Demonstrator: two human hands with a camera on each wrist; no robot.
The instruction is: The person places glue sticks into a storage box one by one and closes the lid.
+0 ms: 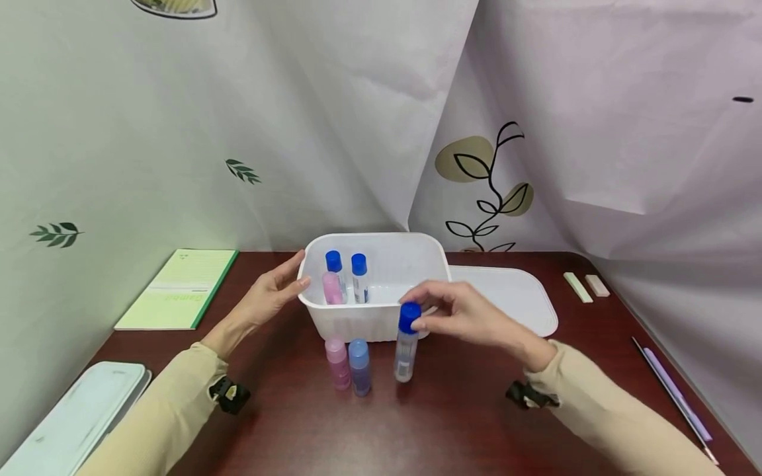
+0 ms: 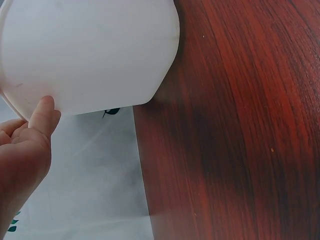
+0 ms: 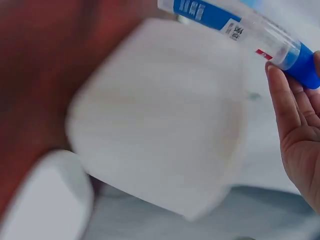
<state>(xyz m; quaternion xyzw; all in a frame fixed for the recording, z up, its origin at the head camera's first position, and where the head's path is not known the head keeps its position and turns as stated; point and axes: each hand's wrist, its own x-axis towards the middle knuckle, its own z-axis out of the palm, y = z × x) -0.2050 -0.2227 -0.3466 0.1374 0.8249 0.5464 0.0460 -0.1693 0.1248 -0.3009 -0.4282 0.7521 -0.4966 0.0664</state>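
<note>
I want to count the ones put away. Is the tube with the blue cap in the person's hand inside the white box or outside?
Outside. The right hand pinches the tube's blue cap in front of the white box, near the table.

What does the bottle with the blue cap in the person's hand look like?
The held bottle is a slim, clear plastic tube with a bright blue cap. The right wrist view shows a blue and white label with a small code on it. It stands about upright in front of the white tub, its base at or just above the dark wooden table. The right hand pinches it by the cap. A pink bottle and a blue bottle stand beside it.
</note>
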